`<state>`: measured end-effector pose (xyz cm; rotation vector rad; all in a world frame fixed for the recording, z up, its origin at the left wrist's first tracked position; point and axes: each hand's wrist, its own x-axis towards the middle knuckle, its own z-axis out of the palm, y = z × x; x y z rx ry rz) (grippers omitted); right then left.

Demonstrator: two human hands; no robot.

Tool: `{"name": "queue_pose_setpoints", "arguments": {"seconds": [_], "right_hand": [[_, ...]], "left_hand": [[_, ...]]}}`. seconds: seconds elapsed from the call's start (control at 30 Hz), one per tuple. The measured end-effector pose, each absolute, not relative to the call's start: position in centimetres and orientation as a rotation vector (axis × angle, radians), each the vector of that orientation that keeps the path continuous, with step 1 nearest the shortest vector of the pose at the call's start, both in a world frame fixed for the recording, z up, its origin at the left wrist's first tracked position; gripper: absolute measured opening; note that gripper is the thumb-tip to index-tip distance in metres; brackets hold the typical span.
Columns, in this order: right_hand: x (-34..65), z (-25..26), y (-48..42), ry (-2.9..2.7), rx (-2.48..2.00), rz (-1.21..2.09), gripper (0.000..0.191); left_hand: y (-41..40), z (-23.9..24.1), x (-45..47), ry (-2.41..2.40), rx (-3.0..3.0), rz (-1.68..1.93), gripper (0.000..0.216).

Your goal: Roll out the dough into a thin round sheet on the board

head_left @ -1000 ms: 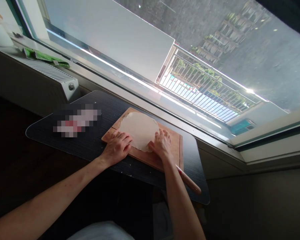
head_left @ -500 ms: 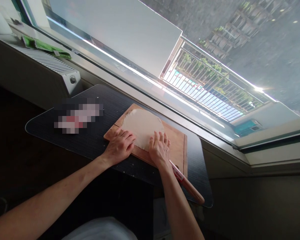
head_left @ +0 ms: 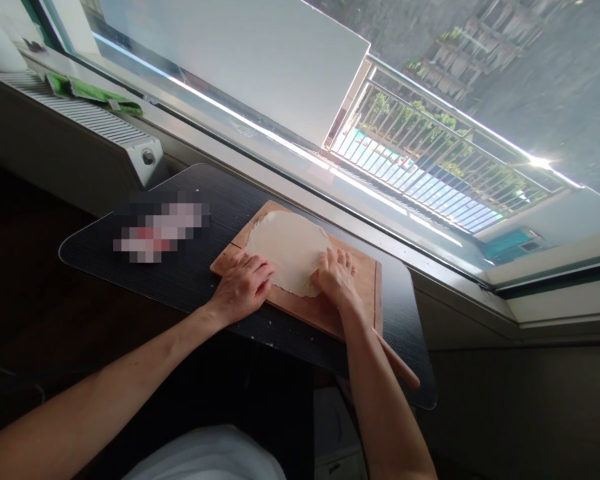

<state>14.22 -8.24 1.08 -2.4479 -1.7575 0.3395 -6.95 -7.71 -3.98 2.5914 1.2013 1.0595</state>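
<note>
A thin, pale sheet of rolled dough [head_left: 287, 243] with uneven edges lies flat on a wooden cutting board [head_left: 363, 287]. My left hand [head_left: 247, 280] is at the lower left edge of the dough, its fingers curled together over the edge; the fingertips are partly hidden. At the right edge of the sheet rests my right hand [head_left: 339, 273], fingers stretched out and somewhat apart, the thumb side touching the dough. Beside my right forearm lies a wooden rolling pin [head_left: 400, 363], its upper part hidden behind the arm.
The board sits on a dark table [head_left: 200, 193] with rounded corners, pushed near a window sill. A blurred pink-and-white item [head_left: 163, 233] lies at the table's left. Beyond it stand a radiator [head_left: 130, 143] and a green cloth [head_left: 93, 93].
My right hand has moved right, from lying on the dough to its right edge. My left hand stays at the left edge. More of the rolling pin is covered by my forearm.
</note>
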Motion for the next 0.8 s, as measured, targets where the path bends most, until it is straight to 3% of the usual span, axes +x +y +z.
{"name": "queue_pose_setpoints", "arguments": {"seconds": [0.37, 0.57, 0.8], "right_hand": [[14.7, 1.5, -7.9, -1.762, -2.457, 0.368, 0.052], [13.9, 0.6, -8.6, -1.912, -2.316, 0.198, 0.053], [15.2, 1.0, -7.6, -1.706, -2.43, 0.329, 0.054]], "left_hand": [[-7.7, -4.2, -7.0, 1.213, 2.6, 1.042, 0.02], [-7.7, -4.2, -7.0, 1.221, 2.614, 1.043, 0.019], [-7.8, -4.1, -7.0, 1.222, 2.617, 1.034, 0.018]]}}
